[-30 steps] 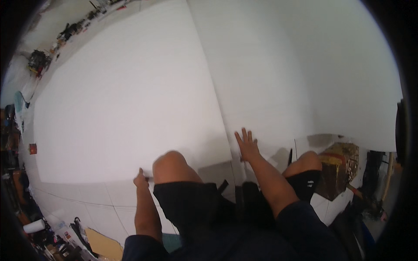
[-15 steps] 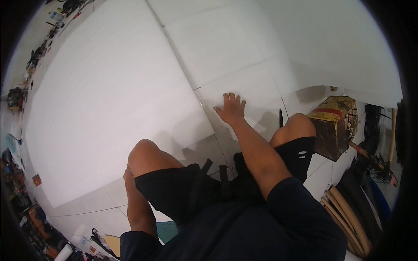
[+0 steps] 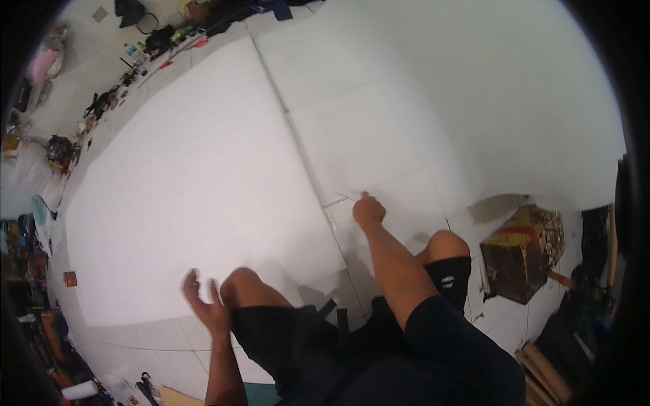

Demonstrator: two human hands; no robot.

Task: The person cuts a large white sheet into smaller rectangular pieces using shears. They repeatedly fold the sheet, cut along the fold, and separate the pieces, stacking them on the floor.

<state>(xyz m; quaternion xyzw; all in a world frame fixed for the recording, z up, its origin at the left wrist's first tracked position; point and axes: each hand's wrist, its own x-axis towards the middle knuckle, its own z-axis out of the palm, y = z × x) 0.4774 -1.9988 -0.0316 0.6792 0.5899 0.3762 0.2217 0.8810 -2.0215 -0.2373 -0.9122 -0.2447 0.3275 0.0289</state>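
Note:
A large white sheet (image 3: 196,189) lies flat on the tiled floor in front of me and to the left. To its right is a thin translucent white sheet (image 3: 379,142), tiles showing faintly through it, that curves upward at the far right. My right hand (image 3: 369,211) is closed at the near left edge of this thin sheet, its thumb on top, and small creases run from the fingers. Those fingertips are partly hidden. My left hand (image 3: 205,304) hovers beside my left knee over the flat sheet's near part, fingers apart and holding nothing.
A worn brown and yellow block-like box (image 3: 520,254) stands right of my right knee. Brown tubes (image 3: 545,372) lie at the lower right. Tools and clutter (image 3: 101,105) line the far left, with a small red item (image 3: 70,279) near the flat sheet's left edge.
My right hand lay spread flat on the thin sheet and is now closed at its edge. My left hand has left my knee and opened. The view has tilted up.

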